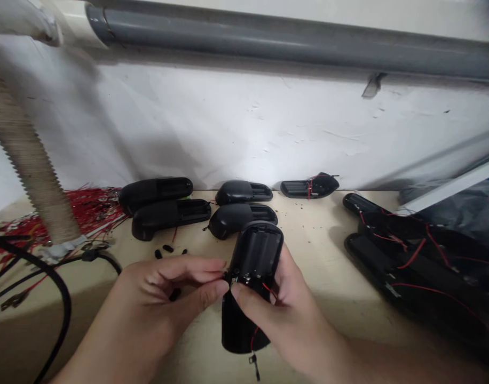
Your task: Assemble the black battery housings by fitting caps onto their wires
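Note:
In the head view, a black plastic housing (256, 253) with a long open battery bay is held tilted above the table. My right hand (284, 304) wraps its right side, the thumb pressing near the small metal contacts at the bay's lower end. My left hand (176, 293) is closed in a pinch at the housing's left edge, close to the right thumb. Whatever sits between those fingertips is too small or hidden to make out. A red wire (254, 337) runs down the housing to a small black connector (253, 365) hanging below it.
Several black housings (170, 218) lie along the wall, and more with red wires (384, 261) are piled at right. Small black pieces (168, 248) lie behind my left hand. Red wires (92, 208), a ribbed hose (32, 149) and a black cable (64, 298) occupy the left.

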A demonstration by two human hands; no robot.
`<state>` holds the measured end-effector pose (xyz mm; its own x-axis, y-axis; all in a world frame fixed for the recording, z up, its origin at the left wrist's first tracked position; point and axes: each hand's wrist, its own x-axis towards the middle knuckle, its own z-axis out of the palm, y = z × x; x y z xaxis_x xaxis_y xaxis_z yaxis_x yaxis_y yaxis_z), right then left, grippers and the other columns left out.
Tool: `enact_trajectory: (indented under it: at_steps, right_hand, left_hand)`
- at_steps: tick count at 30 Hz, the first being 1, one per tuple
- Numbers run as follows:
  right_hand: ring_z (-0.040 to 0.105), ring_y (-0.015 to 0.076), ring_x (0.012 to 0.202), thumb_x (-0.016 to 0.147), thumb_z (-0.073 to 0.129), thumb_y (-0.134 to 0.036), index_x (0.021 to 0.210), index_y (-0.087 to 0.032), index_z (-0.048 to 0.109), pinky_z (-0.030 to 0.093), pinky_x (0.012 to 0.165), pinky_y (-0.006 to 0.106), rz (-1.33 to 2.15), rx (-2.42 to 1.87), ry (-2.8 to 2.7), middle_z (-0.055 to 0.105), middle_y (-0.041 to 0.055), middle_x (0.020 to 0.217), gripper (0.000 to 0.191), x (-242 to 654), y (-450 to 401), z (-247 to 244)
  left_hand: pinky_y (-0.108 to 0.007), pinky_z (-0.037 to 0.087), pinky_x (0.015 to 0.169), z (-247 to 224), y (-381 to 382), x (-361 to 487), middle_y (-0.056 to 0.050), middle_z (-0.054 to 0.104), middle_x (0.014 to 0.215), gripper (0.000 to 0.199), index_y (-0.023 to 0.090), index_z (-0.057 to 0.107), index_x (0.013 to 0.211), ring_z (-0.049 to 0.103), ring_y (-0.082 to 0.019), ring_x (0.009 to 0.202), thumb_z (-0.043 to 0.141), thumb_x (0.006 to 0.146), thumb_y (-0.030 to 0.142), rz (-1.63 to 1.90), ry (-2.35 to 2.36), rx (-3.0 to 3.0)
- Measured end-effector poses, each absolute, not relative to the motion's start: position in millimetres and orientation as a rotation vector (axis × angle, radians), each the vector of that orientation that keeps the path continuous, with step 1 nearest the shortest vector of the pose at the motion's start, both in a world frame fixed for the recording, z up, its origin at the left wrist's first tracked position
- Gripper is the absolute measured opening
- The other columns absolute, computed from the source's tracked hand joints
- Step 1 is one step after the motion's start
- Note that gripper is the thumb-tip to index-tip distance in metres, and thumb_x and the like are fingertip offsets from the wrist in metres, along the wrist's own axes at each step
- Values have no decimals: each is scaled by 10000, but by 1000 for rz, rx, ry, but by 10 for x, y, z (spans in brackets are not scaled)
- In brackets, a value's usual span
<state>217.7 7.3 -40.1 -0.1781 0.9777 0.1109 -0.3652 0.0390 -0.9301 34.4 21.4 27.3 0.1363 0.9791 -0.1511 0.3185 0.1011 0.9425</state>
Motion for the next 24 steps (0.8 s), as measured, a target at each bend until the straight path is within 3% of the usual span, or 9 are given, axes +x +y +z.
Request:
enact_trajectory:
  at_steps: [5, 8, 15, 21, 24]
  right_hand:
    - [653, 174, 952, 955, 720, -164, 1261, -322, 562, 603, 897, 336, 1375, -839, -1122, 663, -19, 1029, 379, 2167, 76, -436]
    - [648, 180, 944, 929, 732, -169, 1250, -315, 564, 606, 885, 340, 1349, -866, -1118, 659, -16, 1014, 391, 2160, 81, -418]
    - [627, 173, 857, 865, 752, -172, 1208, -299, 573, 606, 787, 318, 1388, -908, -1086, 642, -23, 940, 408, 2175, 94, -349]
    - [642, 174, 900, 884, 743, -141, 1252, -319, 552, 608, 835, 317, 1364, -881, -1096, 640, -26, 964, 451, 2164, 103, -363]
    - [642, 169, 901, 881, 736, -126, 1251, -317, 546, 609, 841, 309, 1353, -881, -1096, 643, -25, 979, 458, 2153, 96, -362]
  left_hand:
    - [-257, 668, 933, 219, 121, 320, 71, 872, 1035, 292, 469, 866, 1115, 829, -218, 935, 867, 838, 378, 859, 1337, 1534]
    - [-301, 651, 1017, 216, 122, 329, 70, 867, 1084, 284, 475, 853, 1151, 822, -220, 983, 840, 873, 416, 839, 1315, 1583]
    - [-244, 639, 974, 216, 149, 322, 65, 864, 1086, 238, 446, 859, 1141, 804, -165, 959, 802, 928, 358, 812, 1268, 1608]
    - [-244, 634, 956, 220, 158, 329, 23, 871, 1011, 385, 420, 789, 1319, 809, -184, 981, 796, 937, 368, 771, 1337, 1611]
    - [-244, 648, 926, 225, 161, 348, 21, 870, 946, 403, 402, 791, 1317, 811, -189, 955, 820, 916, 376, 785, 1332, 1538]
